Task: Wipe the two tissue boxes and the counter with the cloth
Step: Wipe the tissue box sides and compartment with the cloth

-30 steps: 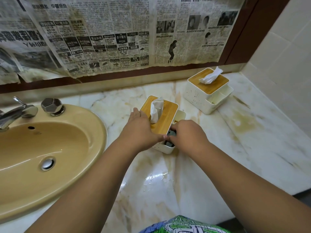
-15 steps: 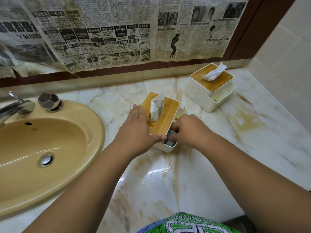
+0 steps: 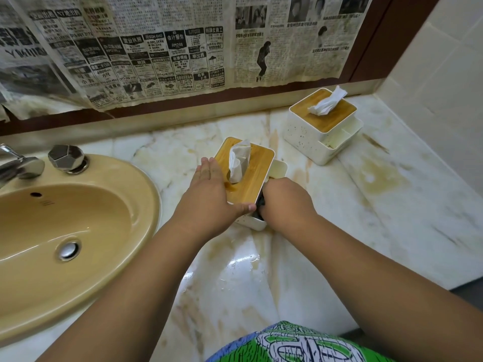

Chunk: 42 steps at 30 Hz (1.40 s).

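While left grip (image 3: 209,202) lies flat, fingers straight, steadying near white tissue box with bamboo lid (image 3: 252,176) on wet marble desk (image 3: 392,205), right grip (image 3: 285,205) curls round dark cloth (image 3: 260,202) at box's right side; risk: hard scrub skids box, soaks tissue (image 3: 239,160)

The near box (image 3: 254,178) stands on the counter (image 3: 392,218). The far box (image 3: 313,131) sits behind it and to its right, well apart, by the back corner. The sink (image 3: 146,194) lies left of the near box, set into the counter, with the knob (image 3: 66,158) and tap (image 3: 21,165) on its back rim, farther left. The newspaper (image 3: 170,48) hangs behind the near box. A tissue (image 3: 239,160) stands up out of its lid. The left hand (image 3: 209,197) rests on its left and front edges; the right hand (image 3: 285,205) is at its right side, the cloth (image 3: 260,203) between hand and box. A side wall (image 3: 439,74) rises far to its right.
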Available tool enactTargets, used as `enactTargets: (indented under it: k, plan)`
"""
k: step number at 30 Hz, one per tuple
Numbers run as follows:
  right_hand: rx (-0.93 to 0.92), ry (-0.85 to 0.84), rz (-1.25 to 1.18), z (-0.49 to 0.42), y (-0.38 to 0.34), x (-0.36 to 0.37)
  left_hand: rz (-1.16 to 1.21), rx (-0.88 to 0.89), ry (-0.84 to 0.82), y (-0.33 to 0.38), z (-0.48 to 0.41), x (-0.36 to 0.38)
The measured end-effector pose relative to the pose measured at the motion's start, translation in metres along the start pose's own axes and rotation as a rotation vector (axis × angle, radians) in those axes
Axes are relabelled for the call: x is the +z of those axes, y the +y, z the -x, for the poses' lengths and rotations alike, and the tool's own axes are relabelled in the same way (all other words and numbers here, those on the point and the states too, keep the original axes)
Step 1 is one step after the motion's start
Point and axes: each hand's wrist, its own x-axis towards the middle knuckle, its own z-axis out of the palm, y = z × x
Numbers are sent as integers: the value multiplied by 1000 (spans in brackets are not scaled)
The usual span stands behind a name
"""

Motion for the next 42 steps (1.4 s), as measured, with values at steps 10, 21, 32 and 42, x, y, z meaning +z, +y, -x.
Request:
enactTargets:
  k: [10,21,32,42]
  plan:
    - [-96,-60,-73,-10,16,2,6,6,16,-4,-1,3]
    - [-121,-170,-310,-16,29,-9,-7,-1,8,-2,1,1]
    - [-124,-182,-116,-14,18,-16,-13,-5,-11,-2,1,0]
    - [39,-27,-16,-10,6,4,-45,-5,-37,-1,-3,-2]
